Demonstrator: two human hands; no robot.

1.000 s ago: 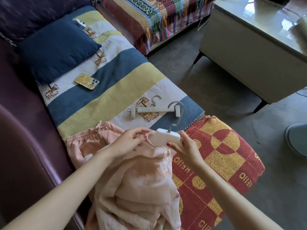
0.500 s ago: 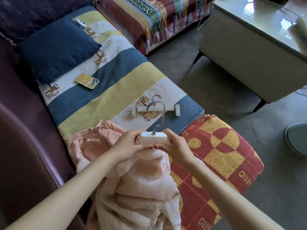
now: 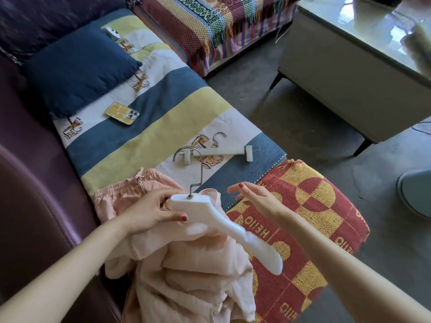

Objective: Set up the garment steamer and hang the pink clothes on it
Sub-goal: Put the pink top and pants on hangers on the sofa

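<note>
One hand on the hanger, one hand off

Two hands are working over the sofa. I am seeing the left hand (image 3: 149, 212) gripping the white plastic coat hanger (image 3: 211, 212) near its neck, thumb curled over the front, with part of the pale pink crumpled top (image 3: 186, 271) bunched beneath the palm. The hanger's metal hook (image 3: 198, 166) is rising away from the body, and one white arm is pointing down to the right, bare of cloth. The right hand (image 3: 254, 199) is hovering just beside the hanger, fingers spread and holding nothing. The pink top is draping down toward the camera over the sofa edge. Pink elastic-waisted trousers (image 3: 130, 190) are lying just behind the left hand, partly under it. Beyond them, a white clip hanger with a metal hook (image 3: 221, 151) is lying flat on the blue, yellow and white striped blanket (image 3: 144, 138). Farther back, a phone in a yellow case (image 3: 121, 113) is lying near a dark blue cushion (image 3: 77, 68). A red and yellow patterned throw (image 3: 310, 206) is covering the seat under the right forearm.
</note>
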